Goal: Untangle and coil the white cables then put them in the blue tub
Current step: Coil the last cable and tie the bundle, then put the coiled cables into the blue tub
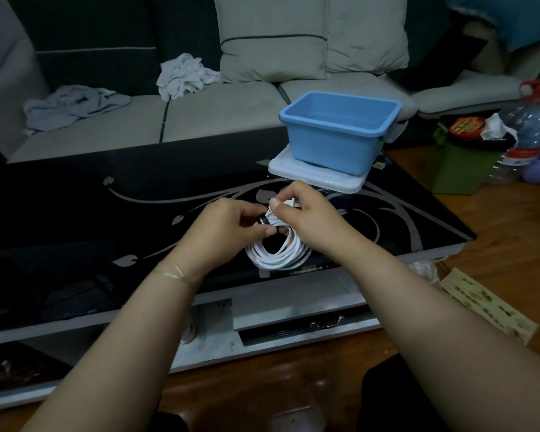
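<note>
**White cable held as a coil in both hands above the black table**

The white cable [278, 251] sits just below the middle of the frame, wound into a flat coil of several loops. Both hands grip it at its top. The right hand [306, 213] has its thumb and fingers curled round the gathered strands, with a white cable end showing between thumb and forefinger. The left hand [228, 229] pinches the same bunch from the other side, fingers curled, and something small and dark shows between its fingertips; what it is cannot be told. The lower loops hang free beneath the hands, over the near edge of the table [75, 219], and whether they touch the glass cannot be told.

The table is glossy black with a pale leaf-and-vine pattern and a light frame. Toward the upper right of the frame, beyond the hands, the blue tub [340, 132] stands upright on a white lid [315, 179] at the far edge of the table. No cable can be seen in the part of its inside that shows.

Across the top of the frame runs a grey sofa [200, 116] with pale cushions [272, 35] and two crumpled cloths [181, 76] on the seat at upper left. At the right edge stands a green box [459, 169] next to a large water bottle [530, 129] on the wooden floor [496, 260].
</note>
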